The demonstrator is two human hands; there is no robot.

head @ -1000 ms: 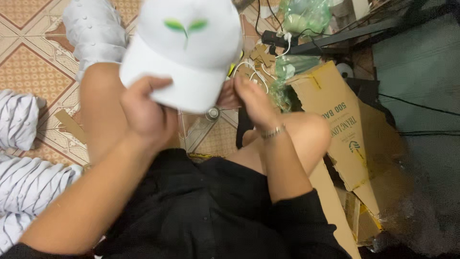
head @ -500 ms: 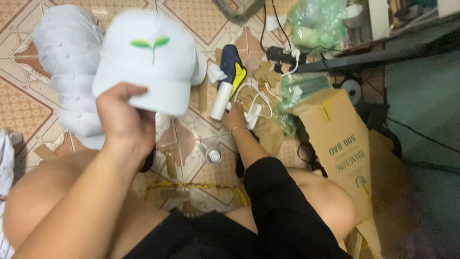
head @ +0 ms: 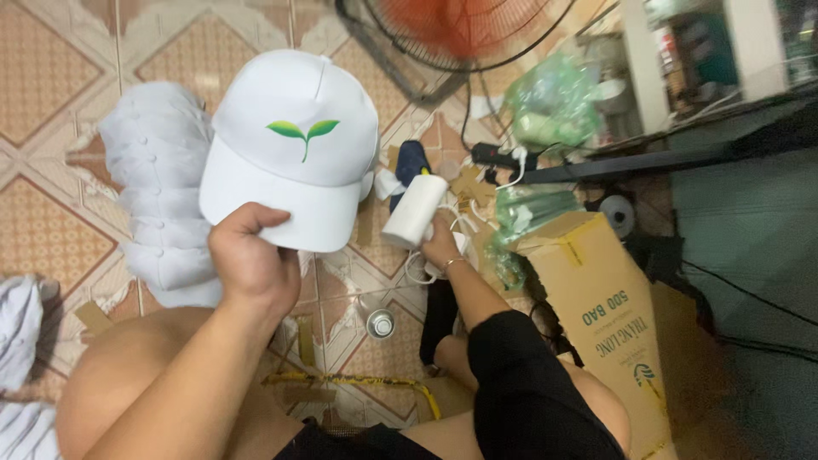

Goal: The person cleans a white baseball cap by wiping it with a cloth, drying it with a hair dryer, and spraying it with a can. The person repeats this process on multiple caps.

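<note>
Cap [head: 294, 153] upright; brim toward wearer

The white cap [head: 294, 158] with a green two-leaf sprout on its front panel was held up above the tiled floor, its brim pointing down toward the person and pinched at the edge by the left hand [head: 251, 260]. The white cylinder-shaped tool [head: 415, 211] was tilted, its upper end leaning right, and the right hand [head: 440, 247] gripped it at its lower end, just right of the cap.
</note>
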